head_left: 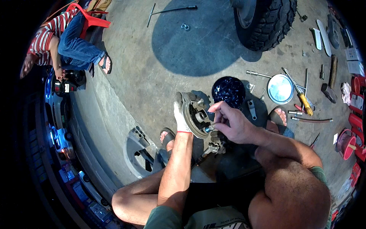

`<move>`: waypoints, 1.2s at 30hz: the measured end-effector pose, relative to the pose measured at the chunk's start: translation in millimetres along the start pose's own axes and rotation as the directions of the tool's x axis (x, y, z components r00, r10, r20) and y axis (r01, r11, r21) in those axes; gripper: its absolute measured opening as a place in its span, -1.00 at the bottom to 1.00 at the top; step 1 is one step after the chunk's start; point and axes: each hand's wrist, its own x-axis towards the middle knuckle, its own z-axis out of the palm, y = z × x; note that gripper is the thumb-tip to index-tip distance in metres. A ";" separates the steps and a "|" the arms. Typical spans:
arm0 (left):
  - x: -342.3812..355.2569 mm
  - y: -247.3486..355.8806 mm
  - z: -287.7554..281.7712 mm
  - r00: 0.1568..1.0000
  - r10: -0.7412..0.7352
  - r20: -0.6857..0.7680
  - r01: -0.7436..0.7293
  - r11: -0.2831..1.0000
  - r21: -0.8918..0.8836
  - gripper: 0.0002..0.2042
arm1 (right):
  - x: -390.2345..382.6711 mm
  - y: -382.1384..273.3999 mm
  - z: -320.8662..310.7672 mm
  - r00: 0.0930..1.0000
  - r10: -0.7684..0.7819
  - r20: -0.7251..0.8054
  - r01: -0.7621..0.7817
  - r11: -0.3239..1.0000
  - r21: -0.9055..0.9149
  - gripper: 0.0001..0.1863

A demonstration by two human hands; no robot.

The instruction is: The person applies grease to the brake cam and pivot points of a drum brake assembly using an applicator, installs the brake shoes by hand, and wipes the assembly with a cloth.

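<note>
My left hand [180,116], in a white glove with a red cuff, grips a round, greyish metal part [189,119] by its left rim. It looks like a drum brake plate, tilted up, with a hub hole [199,116] in its middle. Bare, my right hand [238,125] reaches in from the right. Its thumb and fingers pinch a small metal piece [208,129] against the part's lower right edge; the piece's exact kind is unclear. Just beyond lies a round container [228,91] of shiny dark blue stuff. Below the part is a dark metal assembly [213,148].
A treaded tyre [265,26] stands at the far side. To the right lie a round lid [280,89], a yellow-handled screwdriver [305,104], a hammer [329,91] and a hose [312,120]. A curved grey cover [134,154] lies left. Someone in jeans [78,44] sits far left.
</note>
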 end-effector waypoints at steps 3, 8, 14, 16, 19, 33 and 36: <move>0.2 0.9 -4.3 1.000 0.012 -0.021 -0.010 0.999 0.052 -0.49 | -1.9 -0.5 -5.4 0.997 -0.073 -0.004 0.072 0.992 -0.108 -0.60; 3.1 -0.5 -0.8 0.997 0.051 -0.055 -0.048 0.997 0.055 -0.50 | -0.5 3.8 -12.1 0.934 -0.357 0.013 0.344 0.888 -0.304 -0.62; -0.3 -4.2 1.2 0.998 0.010 -0.065 -0.010 1.000 -0.003 -0.49 | 1.2 -7.3 -3.1 0.991 -0.119 0.063 0.128 0.976 -0.177 -0.64; -3.6 -2.9 6.4 0.999 -0.045 -0.025 0.045 0.999 -0.027 -0.46 | 1.2 -7.9 0.4 0.998 -0.017 0.062 0.024 0.994 -0.110 -0.64; 2.2 -3.7 3.1 0.998 0.022 0.061 -0.025 0.998 0.049 -0.46 | 1.1 -3.3 4.5 0.998 -0.033 0.050 0.038 0.994 -0.103 -0.64; 2.5 3.3 -13.1 0.991 -0.015 0.134 0.018 1.000 -0.022 -0.41 | -0.5 -0.9 -8.1 0.999 -0.005 -0.032 0.004 0.999 -0.045 -0.61; -3.9 9.9 -10.2 0.997 -0.058 0.051 0.063 0.993 -0.103 -0.41 | -0.5 -2.8 -19.0 0.995 -0.079 -0.064 0.075 0.995 -0.071 -0.59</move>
